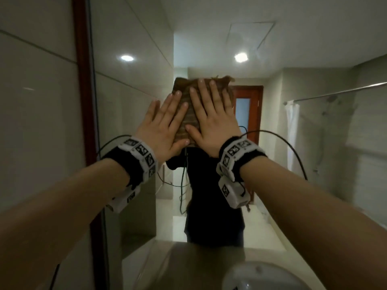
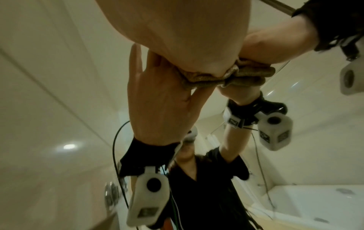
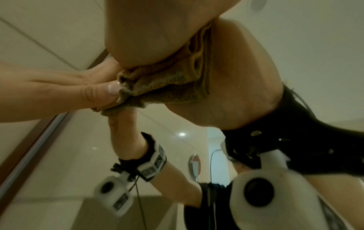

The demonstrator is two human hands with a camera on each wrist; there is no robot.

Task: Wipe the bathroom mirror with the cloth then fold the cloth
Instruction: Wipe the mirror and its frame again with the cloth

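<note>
A brown ribbed cloth lies flat against the bathroom mirror at about head height. My left hand presses its left edge with straight fingers, and part of that hand lies on bare glass. My right hand lies flat over the cloth's middle and right side, fingers spread upward. In the left wrist view the cloth shows as a bunched edge squeezed between palm and glass. The right wrist view shows the cloth under my right palm, with the left thumb touching its edge. Both hands appear doubled by reflection.
The mirror's red-brown frame runs down the left, with a tiled wall beyond it. A white basin sits in the counter below my right arm. Thin cables hang from both wristbands.
</note>
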